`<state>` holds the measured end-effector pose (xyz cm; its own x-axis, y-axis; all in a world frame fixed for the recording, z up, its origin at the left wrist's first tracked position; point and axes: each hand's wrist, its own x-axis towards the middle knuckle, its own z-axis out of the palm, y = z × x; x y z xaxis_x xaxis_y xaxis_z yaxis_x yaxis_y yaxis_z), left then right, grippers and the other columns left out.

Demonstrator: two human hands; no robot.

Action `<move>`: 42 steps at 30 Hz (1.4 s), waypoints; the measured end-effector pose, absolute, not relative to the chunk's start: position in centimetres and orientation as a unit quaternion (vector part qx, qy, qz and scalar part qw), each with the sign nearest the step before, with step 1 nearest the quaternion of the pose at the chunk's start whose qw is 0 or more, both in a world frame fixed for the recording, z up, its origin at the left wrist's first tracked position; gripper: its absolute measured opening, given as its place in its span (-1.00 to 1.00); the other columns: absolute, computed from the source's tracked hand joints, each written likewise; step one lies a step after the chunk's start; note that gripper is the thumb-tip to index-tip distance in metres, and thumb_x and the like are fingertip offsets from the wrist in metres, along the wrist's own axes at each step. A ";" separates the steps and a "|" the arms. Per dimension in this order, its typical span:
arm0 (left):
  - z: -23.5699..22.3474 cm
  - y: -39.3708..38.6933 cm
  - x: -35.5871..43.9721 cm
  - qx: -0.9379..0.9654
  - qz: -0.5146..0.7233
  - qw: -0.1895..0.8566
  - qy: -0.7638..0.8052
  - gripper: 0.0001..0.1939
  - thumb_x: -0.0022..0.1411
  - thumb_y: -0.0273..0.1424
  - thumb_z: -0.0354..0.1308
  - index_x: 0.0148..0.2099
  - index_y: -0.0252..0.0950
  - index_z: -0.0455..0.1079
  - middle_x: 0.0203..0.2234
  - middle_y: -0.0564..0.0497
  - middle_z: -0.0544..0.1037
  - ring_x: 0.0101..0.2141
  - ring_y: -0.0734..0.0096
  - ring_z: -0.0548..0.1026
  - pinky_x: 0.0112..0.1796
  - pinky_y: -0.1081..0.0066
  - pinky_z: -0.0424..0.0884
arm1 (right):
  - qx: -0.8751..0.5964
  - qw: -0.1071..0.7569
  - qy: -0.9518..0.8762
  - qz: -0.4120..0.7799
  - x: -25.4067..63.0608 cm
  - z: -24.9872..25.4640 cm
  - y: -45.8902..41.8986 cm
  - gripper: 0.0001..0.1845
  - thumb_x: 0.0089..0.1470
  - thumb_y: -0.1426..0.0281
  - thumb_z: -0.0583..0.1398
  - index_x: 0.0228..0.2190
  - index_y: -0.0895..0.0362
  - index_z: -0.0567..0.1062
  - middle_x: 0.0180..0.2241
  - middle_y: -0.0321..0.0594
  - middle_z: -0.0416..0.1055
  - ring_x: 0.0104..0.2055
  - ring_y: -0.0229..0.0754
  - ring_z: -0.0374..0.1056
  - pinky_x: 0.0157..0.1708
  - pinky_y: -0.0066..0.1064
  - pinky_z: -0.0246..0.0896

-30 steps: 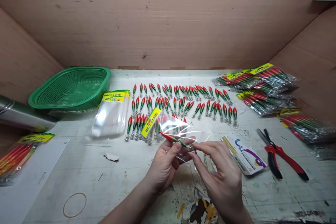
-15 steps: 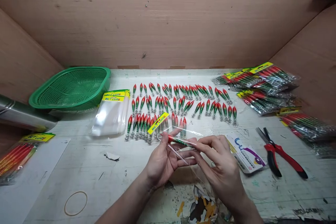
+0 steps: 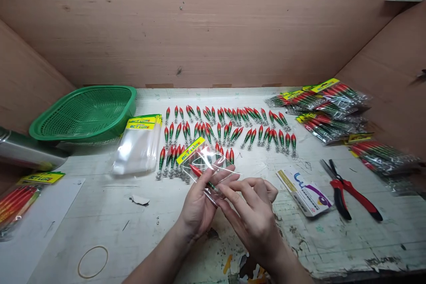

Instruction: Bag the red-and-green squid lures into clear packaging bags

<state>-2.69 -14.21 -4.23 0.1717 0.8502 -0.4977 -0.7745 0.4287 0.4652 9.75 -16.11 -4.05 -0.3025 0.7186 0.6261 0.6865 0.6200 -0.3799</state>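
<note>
While one red-and-green lure (image 3: 195,170) slants within or against a clear bag (image 3: 191,151) with a yellow header, we hold both above the worktop (image 3: 146,226) in our left hand (image 3: 199,208), its thumb pressed near the lure's middle and its fingers spread behind the film. Our right hand (image 3: 258,211) has thumb and forefinger at the hook end; we cannot tell whether they grip hooks or plastic. Just beyond our hands, loose lures (image 3: 218,131) lie in rows. Left of them we see flat bags (image 3: 135,153) and a green basket (image 3: 133,97); to the right, a printed card (image 3: 304,193), pliers (image 3: 338,183) and packed lures (image 3: 333,128).
</note>
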 end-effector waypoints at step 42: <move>-4.1 -13.3 -4.9 0.089 0.648 0.727 0.211 -0.62 0.36 -0.22 -0.08 0.11 -0.21 0.36 0.10 -0.13 0.44 0.15 0.11 0.32 0.18 0.04 0.14 | -0.710 0.200 -0.632 0.239 10.4 -8.8 -11.6 -0.87 0.04 0.35 0.08 -0.51 0.11 0.32 -0.41 -0.21 0.34 -0.37 -0.17 0.28 -0.40 -0.38 0.08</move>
